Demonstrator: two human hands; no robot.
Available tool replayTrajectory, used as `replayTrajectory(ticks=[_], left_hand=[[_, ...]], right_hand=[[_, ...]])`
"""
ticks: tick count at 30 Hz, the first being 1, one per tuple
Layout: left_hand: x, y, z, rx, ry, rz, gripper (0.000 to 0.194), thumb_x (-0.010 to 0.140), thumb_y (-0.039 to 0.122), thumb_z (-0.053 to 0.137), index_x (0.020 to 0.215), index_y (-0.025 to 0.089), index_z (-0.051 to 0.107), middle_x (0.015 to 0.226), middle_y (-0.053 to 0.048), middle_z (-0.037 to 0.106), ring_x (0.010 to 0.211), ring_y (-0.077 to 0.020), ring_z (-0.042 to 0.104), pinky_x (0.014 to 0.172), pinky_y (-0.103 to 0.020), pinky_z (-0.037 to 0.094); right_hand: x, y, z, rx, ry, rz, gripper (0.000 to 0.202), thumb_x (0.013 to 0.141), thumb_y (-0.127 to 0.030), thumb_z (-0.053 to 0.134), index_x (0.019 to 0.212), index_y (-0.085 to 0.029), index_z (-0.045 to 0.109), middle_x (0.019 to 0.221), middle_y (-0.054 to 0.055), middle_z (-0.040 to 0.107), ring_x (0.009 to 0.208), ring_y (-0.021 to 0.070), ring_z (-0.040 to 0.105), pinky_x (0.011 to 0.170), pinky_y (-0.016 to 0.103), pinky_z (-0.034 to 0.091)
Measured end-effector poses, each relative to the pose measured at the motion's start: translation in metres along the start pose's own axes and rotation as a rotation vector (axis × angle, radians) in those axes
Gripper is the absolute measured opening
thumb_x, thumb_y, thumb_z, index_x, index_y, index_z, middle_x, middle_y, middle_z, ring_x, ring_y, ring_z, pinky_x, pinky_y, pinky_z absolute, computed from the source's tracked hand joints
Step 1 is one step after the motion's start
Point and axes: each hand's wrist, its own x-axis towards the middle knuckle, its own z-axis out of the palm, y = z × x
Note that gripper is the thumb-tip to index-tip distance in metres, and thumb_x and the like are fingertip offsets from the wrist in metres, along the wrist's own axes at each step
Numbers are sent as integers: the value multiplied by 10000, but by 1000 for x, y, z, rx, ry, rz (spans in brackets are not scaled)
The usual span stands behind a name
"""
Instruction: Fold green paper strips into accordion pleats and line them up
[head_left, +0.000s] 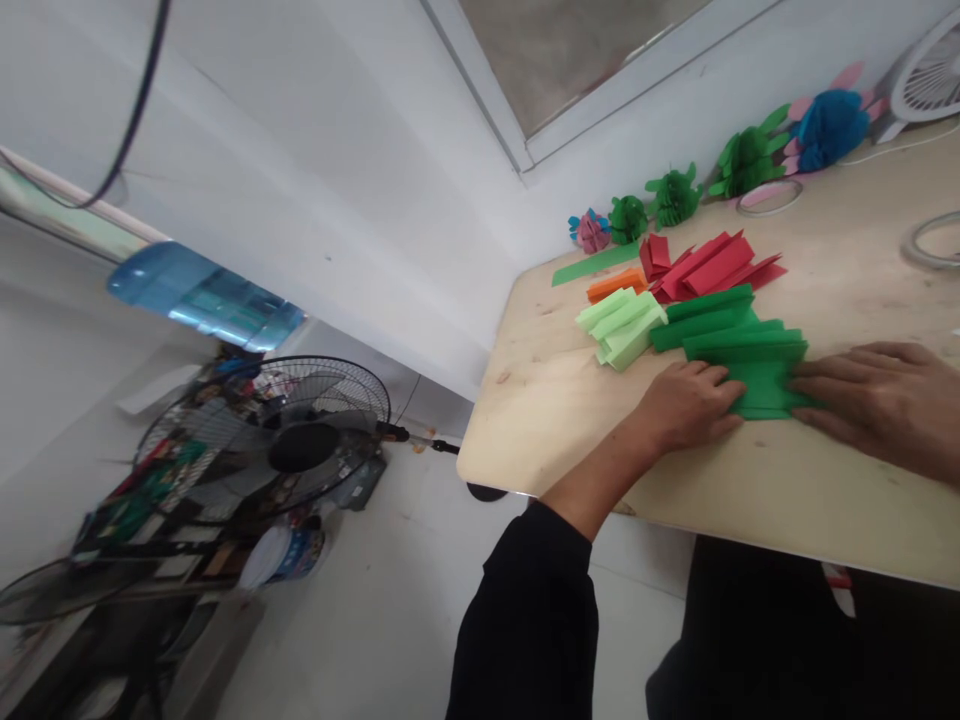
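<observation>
A green folded paper point(769, 392) lies near the table's front edge, between my hands. My left hand point(694, 402) presses on its left side, fingers bent around the edge. On its right side rests my right hand point(877, 395), with fingers stretched out and close together. Just behind are dark green pleated papers point(709, 318). Light green pleated paper point(621, 325) sits to the left, with an orange folded piece point(616, 284) and red pleated papers point(709, 265) farther back.
Paper honeycomb figures point(675, 197) line the wall, beside a small white fan point(930, 80). Tape rings point(934, 240) and a green strip point(594, 264) lie on the wooden table point(525, 400). A large black fan point(304, 447) stands left on the floor.
</observation>
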Motion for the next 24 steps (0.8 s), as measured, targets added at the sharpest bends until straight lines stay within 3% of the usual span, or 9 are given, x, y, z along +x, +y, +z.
replayTrajectory(ticks=[7,16,21,24], left_hand=[[2,1,-2,35,-23,3,345,932,393,474,1130,163,638,1097,-80,675,1028,-234,612,903,-353,455],[6,1,-1,45,-33,-4,344,919,415,501,1114,169,641,1079,-78,679,1005,-228,615,878,-349,459],[7,0,-3,37,-38,-4,346,912,422,525,1119,173,646,1077,-73,681,1000,-232,620,859,-343,464],[7,0,-4,29,-37,-7,355,910,441,528,1108,175,656,1071,-72,686,996,-235,624,860,-343,465]], right_hand=[[2,0,-3,-31,24,-85,378,930,-451,385,1018,-199,653,1021,41,680,932,189,612,840,374,419],[4,5,-3,18,55,-156,358,956,-376,340,1008,-229,661,1009,-22,688,923,155,611,818,341,432],[10,12,-7,113,8,-116,348,957,-420,361,977,-249,664,1025,-65,688,930,99,621,799,290,459],[13,10,-7,168,-60,-3,421,966,-470,303,888,-287,673,945,-87,695,876,85,629,788,277,476]])
